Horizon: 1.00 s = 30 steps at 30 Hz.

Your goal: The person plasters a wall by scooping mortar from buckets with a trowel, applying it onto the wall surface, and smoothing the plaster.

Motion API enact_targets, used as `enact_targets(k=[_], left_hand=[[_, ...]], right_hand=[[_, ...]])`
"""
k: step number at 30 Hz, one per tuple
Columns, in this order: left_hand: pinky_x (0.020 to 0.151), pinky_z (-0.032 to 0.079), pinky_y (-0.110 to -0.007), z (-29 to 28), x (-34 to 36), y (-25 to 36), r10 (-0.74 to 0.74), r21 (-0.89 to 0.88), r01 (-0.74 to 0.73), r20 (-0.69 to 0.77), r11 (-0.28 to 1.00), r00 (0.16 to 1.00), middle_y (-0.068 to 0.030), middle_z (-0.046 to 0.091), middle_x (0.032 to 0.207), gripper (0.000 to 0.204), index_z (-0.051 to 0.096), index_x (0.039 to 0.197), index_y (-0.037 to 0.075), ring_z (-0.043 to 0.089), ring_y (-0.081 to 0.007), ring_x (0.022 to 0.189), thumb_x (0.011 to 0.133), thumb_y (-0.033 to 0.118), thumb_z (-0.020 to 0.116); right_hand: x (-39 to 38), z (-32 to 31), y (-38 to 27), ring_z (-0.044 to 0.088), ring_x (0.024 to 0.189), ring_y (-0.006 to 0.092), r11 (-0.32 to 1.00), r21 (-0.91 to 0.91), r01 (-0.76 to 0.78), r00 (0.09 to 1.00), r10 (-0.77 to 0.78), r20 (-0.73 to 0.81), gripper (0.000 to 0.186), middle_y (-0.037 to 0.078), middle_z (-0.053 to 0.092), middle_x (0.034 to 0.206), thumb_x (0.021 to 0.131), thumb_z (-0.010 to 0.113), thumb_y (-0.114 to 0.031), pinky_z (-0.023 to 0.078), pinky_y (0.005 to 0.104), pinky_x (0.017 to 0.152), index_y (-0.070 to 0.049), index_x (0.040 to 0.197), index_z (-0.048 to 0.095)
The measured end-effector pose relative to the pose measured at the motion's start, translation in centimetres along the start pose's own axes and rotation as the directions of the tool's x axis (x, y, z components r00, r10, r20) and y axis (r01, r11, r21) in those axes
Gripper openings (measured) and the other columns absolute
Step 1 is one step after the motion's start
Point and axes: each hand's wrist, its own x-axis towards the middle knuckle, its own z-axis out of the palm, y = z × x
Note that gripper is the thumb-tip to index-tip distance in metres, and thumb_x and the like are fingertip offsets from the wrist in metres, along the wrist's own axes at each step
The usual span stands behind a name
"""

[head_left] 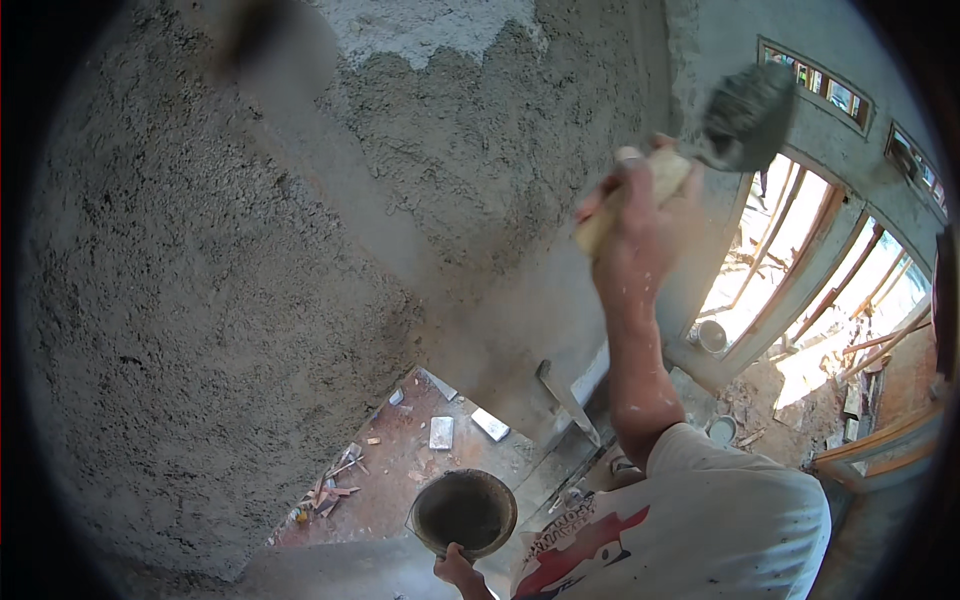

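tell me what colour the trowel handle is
Pale wood, cream-tan, on the trowel handle held in the right hand; head view.

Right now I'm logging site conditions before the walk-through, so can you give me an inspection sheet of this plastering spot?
Surface: wall coated in rough grey render; a lighter patch near the top edge.
Job's things: trowel loaded with grey mortar, wooden handle; round pan, dark inside, contents unclear.
Clutter: tile pieces and small scraps on the reddish floor below; two small tins by the window base.
Hands: right hand gripping the trowel handle, raised at the wall; left hand holding the pan's rim at the lower edge.
Cables: nothing seen.
Surroundings: window frame with bars on the right, bright daylight outside; narrow vents above it.
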Motion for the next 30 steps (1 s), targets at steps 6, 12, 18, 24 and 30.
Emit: enact_targets(k=[6, 12, 18, 24, 30], left_hand=[[0.048, 0.048, -0.033, 5.0, -2.6, 4.5, -0.020, 0.122, -0.003, 0.193, 0.993, 0.981, -0.0091, 0.065, 0.071, 0.021, 0.068, 0.082, -0.010, 0.059, -0.0185, 0.055, 0.065, 0.002, 0.063], [0.056, 0.048, -0.042, 12.8, -5.0, 3.8, 0.323, 0.364, -0.352, 0.142, 0.862, 0.936, -0.0188, 0.068, 0.065, 0.021, 0.066, 0.072, -0.011, 0.061, -0.0246, 0.054, 0.065, 0.008, 0.062], [0.056, 0.047, -0.042, 16.6, -7.0, 4.3, 0.414, 0.316, -0.549, 0.403, 0.774, 0.816, -0.0190, 0.063, 0.058, 0.018, 0.065, 0.069, -0.010, 0.059, -0.0233, 0.050, 0.065, 0.008, 0.062], [0.056, 0.048, -0.043, 22.6, -12.0, 9.7, 0.465, 0.076, -0.813, 0.788, 0.578, 0.404, -0.0217, 0.058, 0.058, 0.023, 0.065, 0.074, -0.002, 0.062, -0.0371, 0.054, 0.068, 0.020, 0.070], [0.054, 0.046, -0.040, 27.8, -14.7, 15.5, 0.557, -0.046, -0.862, 0.780, 0.505, 0.286, -0.0178, 0.054, 0.053, 0.028, 0.058, 0.064, -0.003, 0.051, -0.0305, 0.047, 0.068, 0.021, 0.072]], right_hand=[[8.1, -6.3, 14.7, 0.063, 0.062, 0.0303, 0.672, -0.704, 0.231, 0.858, -0.482, -0.178, 0.027, 0.014, 0.060, 0.069, 0.088, 0.065, -0.015, 0.049, 0.0408, 0.055, 0.004, 0.103, 0.053], [-12.2, -11.7, 10.4, 0.067, 0.079, 0.0377, 0.772, -0.629, 0.094, 0.494, 0.512, 0.703, 0.031, 0.021, 0.065, 0.086, 0.087, 0.065, -0.023, 0.053, 0.0443, 0.072, -0.004, 0.110, 0.058], [-17.9, -27.9, 9.6, 0.066, 0.105, 0.0438, 0.484, -0.831, 0.274, -0.306, 0.863, 0.402, 0.045, 0.027, 0.067, 0.110, 0.090, 0.060, -0.032, 0.050, 0.0536, 0.091, -0.011, 0.129, 0.058], [-19.4, -29.5, 11.6, 0.070, 0.093, 0.0391, 0.399, -0.652, 0.644, -0.170, 0.906, 0.387, 0.048, 0.025, 0.070, 0.102, 0.080, 0.069, -0.023, 0.055, 0.0502, 0.084, 0.003, 0.119, 0.063], [-8.1, -25.2, 7.9, 0.071, 0.089, 0.0350, 0.242, -0.599, 0.763, -0.017, 0.934, 0.356, 0.029, 0.019, 0.069, 0.090, 0.087, 0.064, -0.027, 0.057, 0.0463, 0.076, -0.004, 0.105, 0.068]])
